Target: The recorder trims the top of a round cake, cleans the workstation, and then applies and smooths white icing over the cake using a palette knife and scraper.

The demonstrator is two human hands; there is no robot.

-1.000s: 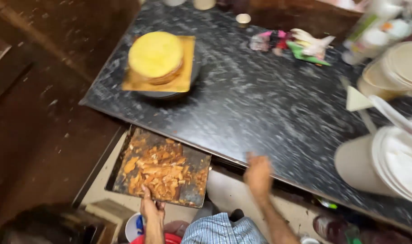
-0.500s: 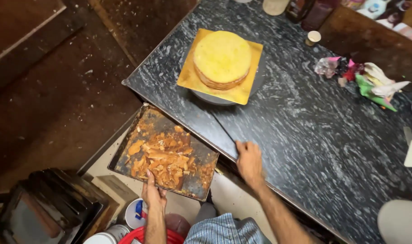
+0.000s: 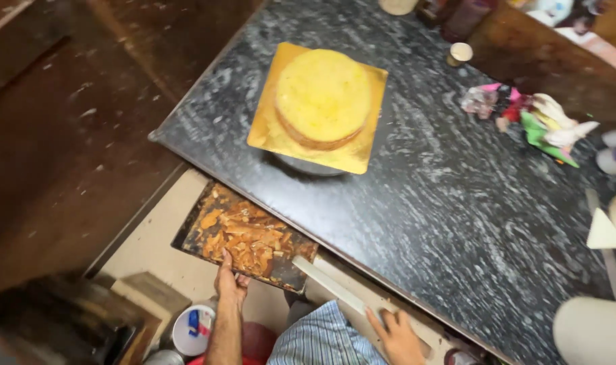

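- Tray (image 3: 244, 236) of orange-brown cake scraps sat just off the near edge of the table (image 3: 457, 203), held out over the floor.
- I saw my left hand (image 3: 230, 284) closed on the tray's near rim, thumb on top, fingers under it.
- My right hand (image 3: 399, 338) was wrapped around the handle end of a long pale knife (image 3: 335, 287); the grip was tight on it, though blur hid the fingers' exact lay.
- The knife's blade ran up and left from that hand, and its tip met the right corner of the tray.
- A round yellow cake (image 3: 321, 98) stood on a square gold board (image 3: 362, 152), which rested on a dark turntable (image 3: 308, 165) well up the table, apart from both hands.
- A heap of coloured piping bags (image 3: 531, 122) lay at the far right of the table.
- A small pale cup (image 3: 460, 53) stood beyond the cake, near the table's back edge.
- A white triangular scraper (image 3: 604, 233) lay at the right edge of my view.
- A white tub (image 3: 193, 330) with a blue and red mark stood on the floor below the tray, beside my left forearm.
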